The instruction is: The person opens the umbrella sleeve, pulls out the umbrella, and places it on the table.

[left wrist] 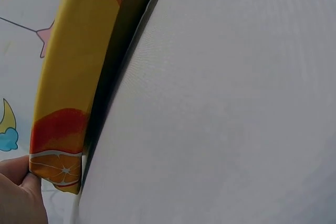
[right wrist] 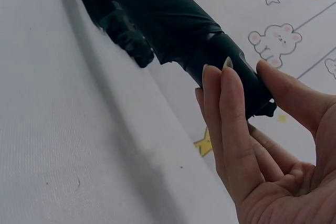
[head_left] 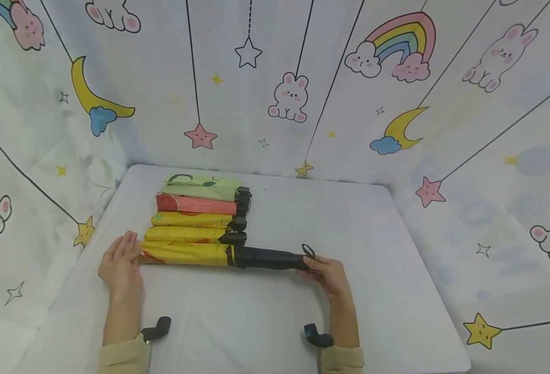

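Observation:
A yellow folded umbrella [head_left: 186, 255] with an orange-slice print lies across the front of a row, its black handle end [head_left: 270, 258] stretched out to the right. My right hand [head_left: 328, 275] holds the tip of that handle between thumb and fingers, beside a small strap loop [head_left: 308, 251]. In the right wrist view the thumb and fingers of my right hand [right wrist: 262, 156] lie on opposite sides of the black handle [right wrist: 210, 51]. At the printed left end my left hand [head_left: 122, 265] touches the umbrella with its fingers straight. Only part of my left hand [left wrist: 21, 192] shows in the left wrist view.
Behind it lie more folded umbrellas side by side: two yellow ones [head_left: 181, 235], a red one [head_left: 200, 204] and a light green one [head_left: 200, 189], black handles to the right. All are on a white table [head_left: 237, 322] before a cartoon-printed cloth [head_left: 242, 104].

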The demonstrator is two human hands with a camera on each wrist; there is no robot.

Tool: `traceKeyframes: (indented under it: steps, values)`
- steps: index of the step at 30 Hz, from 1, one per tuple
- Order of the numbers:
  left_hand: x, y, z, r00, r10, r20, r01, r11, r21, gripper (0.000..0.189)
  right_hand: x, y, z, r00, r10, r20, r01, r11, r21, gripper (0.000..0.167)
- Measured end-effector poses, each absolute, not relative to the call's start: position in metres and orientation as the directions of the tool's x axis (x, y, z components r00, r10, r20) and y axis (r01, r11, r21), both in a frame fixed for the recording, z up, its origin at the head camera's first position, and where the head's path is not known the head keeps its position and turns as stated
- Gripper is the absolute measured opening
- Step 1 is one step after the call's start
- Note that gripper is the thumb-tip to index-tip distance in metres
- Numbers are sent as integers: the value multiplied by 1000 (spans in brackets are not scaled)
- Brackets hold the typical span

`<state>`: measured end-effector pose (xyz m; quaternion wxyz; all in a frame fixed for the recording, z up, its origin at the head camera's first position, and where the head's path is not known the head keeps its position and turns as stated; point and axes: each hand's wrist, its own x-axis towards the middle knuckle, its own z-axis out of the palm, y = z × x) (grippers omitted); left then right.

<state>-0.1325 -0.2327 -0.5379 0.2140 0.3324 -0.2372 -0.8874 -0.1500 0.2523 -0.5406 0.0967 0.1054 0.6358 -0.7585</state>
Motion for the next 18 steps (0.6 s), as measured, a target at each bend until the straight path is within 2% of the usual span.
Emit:
traceKeyframes:
  steps: [18]
  values:
    - [-130, -238, -540, -672, -543, -504, 213, -793, 571, 73, -143, 272, -540, -954, 34, -297, 285, -200, -938, 37]
